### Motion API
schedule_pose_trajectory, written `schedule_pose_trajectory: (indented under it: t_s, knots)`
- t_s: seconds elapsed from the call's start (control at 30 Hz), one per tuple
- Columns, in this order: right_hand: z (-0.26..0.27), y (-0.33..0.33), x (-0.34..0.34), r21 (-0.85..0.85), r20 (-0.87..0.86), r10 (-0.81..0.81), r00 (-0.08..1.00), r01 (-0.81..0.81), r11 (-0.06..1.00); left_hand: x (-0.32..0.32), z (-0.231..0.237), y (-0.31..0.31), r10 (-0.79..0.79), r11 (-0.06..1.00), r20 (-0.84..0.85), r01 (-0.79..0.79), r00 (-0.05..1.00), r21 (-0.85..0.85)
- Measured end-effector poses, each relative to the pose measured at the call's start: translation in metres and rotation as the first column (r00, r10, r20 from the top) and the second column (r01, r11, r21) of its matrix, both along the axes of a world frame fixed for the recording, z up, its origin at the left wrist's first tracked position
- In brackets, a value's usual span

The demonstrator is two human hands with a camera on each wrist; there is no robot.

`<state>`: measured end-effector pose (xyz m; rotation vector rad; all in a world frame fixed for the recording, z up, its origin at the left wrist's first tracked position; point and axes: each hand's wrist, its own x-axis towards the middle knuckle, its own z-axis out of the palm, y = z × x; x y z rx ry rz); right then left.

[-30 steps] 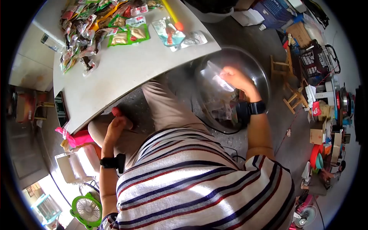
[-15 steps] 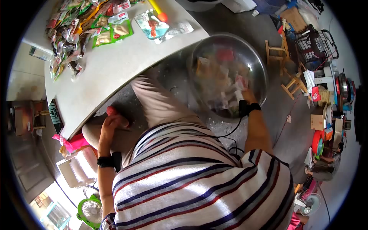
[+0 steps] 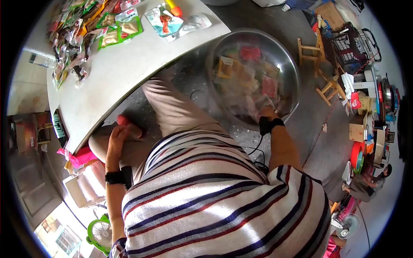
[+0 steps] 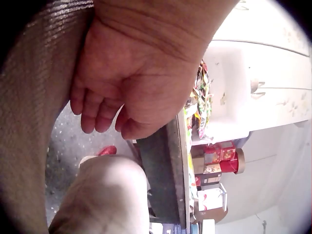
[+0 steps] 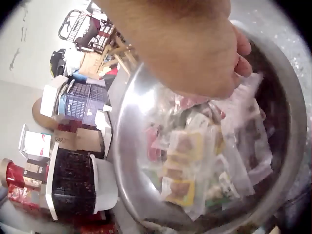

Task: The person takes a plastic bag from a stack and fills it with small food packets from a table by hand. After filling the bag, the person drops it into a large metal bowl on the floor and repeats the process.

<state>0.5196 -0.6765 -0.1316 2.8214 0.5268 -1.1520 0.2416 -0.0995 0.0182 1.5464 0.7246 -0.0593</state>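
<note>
My right hand [image 3: 269,113] is down inside a large metal basin [image 3: 294,86], near its near-right wall. In the right wrist view its curled fingers pinch a clear plastic packet [image 5: 246,97]; the fingertips are partly hidden behind the hand. Loose snack packets fill the basin floor, among them a red packet [image 3: 269,87] and a yellow-edged packet [image 5: 178,191]. My left hand [image 3: 115,141] lies by my left thigh with relaxed fingers. The left wrist view shows its palm [image 4: 136,73] holding nothing.
A white table [image 3: 116,73] on the left bears a heap of small snack packets [image 3: 71,41], a green-edged double packet [image 3: 120,33] and a yellow stick with an orange tip [image 3: 176,10]. Wooden stools [image 3: 329,88] stand right of the basin. A person [image 3: 365,185] sits far right.
My right hand went from above the basin, holding a clear packet, down among the packets and then toward the near wall. The left hand stays by the thigh; the view shifted slightly.
</note>
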Motion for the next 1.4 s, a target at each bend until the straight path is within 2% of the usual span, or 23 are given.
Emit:
schedule_pose_trajectory:
  t_s: [0.1,0.2,0.27,0.3,0.37,0.4,0.47,0.53,0.6,0.63,0.67,0.73,0.83,0.87,0.93,1.0,1.03,1.1,1.13,1.17,1.27,1.3,1.4]
  knots:
    - [-0.02,0.013,0.017,0.062,-0.056,0.029,0.998,-0.025,0.998,-0.006,-0.008,0.009,-0.018,1.0,0.004,0.018,1.0,0.0]
    - [0.035,0.06,0.027,0.22,0.116,-0.147,0.982,0.119,0.968,-0.006,0.009,0.003,0.184,0.968,0.086,-0.165,0.979,-0.188]
    - [0.078,0.102,0.024,0.42,0.11,-0.278,0.954,0.209,0.883,-0.012,0.029,0.007,0.251,0.963,0.118,-0.235,0.961,-0.131]
    - [0.093,0.126,0.023,0.499,0.018,-0.319,0.947,0.268,0.824,-0.019,0.038,0.011,0.305,0.951,0.154,-0.291,0.94,-0.108]
    - [0.074,0.152,0.048,0.55,-0.35,-0.385,0.854,0.52,0.654,-0.037,0.051,0.026,0.41,0.912,0.237,-0.402,0.881,-0.083]
    - [0.093,0.178,0.046,0.581,-0.373,-0.299,0.878,0.472,0.663,-0.049,0.052,0.036,0.457,0.888,0.28,-0.454,0.844,-0.079]
    - [0.114,0.226,0.038,0.671,-0.393,-0.195,0.898,0.426,0.607,-0.072,0.057,0.046,0.557,0.803,0.326,-0.595,0.763,0.021]
    - [0.13,0.271,0.026,0.734,-0.331,-0.072,0.941,0.305,0.607,-0.096,0.048,0.058,0.681,0.687,0.295,-0.724,0.671,0.062]
    - [0.141,0.308,0.011,0.787,-0.278,0.048,0.959,0.199,0.584,-0.122,0.027,0.065,0.697,0.612,0.334,-0.769,0.634,0.184]
    - [0.141,0.323,0.004,0.803,-0.237,0.078,0.968,0.151,0.576,-0.139,-0.003,0.074,0.744,0.544,0.299,-0.801,0.598,0.25]
    - [0.133,0.334,0.002,0.857,-0.122,0.141,0.982,0.033,0.514,-0.155,-0.027,0.08,0.748,0.489,0.245,-0.762,0.617,0.425]
    - [0.132,0.36,-0.01,0.856,0.197,0.231,0.953,-0.282,0.433,-0.173,-0.016,0.075,0.735,0.474,0.095,-0.609,0.671,0.636]
    - [0.146,0.384,-0.034,0.829,0.313,0.259,0.914,-0.396,0.395,-0.187,0.007,0.067,0.78,0.234,0.068,-0.39,0.623,0.891]
    - [0.142,0.388,-0.035,0.817,0.359,0.289,0.888,-0.448,0.363,-0.208,-0.01,0.079,0.848,0.192,0.11,-0.493,0.519,0.849]
    - [0.14,0.395,-0.041,0.808,0.367,0.288,0.885,-0.456,0.373,-0.233,-0.017,0.096,0.881,0.104,0.128,-0.45,0.456,0.887]
    - [0.138,0.4,-0.045,0.802,0.361,0.298,0.884,-0.457,0.385,-0.25,-0.019,0.106,0.893,0.11,0.035,-0.294,0.448,0.95]
    - [0.137,0.401,-0.047,0.8,0.352,0.31,0.883,-0.456,0.391,-0.258,-0.022,0.111,0.891,0.211,-0.096,-0.219,0.443,0.953]
    - [0.136,0.403,-0.05,0.795,0.34,0.326,0.882,-0.455,0.401,-0.273,-0.034,0.121,0.858,0.398,-0.29,-0.193,0.424,0.897]
    - [0.136,0.403,-0.051,0.793,0.339,0.331,0.88,-0.457,0.403,-0.278,-0.039,0.124,0.827,0.484,-0.379,-0.184,0.414,0.856]
    - [0.136,0.404,-0.052,0.789,0.338,0.335,0.879,-0.459,0.408,-0.282,-0.044,0.123,0.813,0.524,-0.395,-0.242,0.428,0.816]
    - [0.136,0.404,-0.051,0.793,0.332,0.341,0.88,-0.456,0.404,-0.286,-0.047,0.13,0.788,0.569,-0.449,-0.219,0.421,0.793]
    - [0.135,0.403,-0.05,0.791,0.324,0.338,0.884,-0.449,0.416,-0.288,-0.049,0.129,0.795,0.544,-0.42,-0.207,0.438,0.813]
    - [0.132,0.406,-0.05,0.786,0.307,0.335,0.891,-0.436,0.439,-0.293,-0.05,0.131,0.847,0.483,-0.358,-0.286,0.393,0.828]
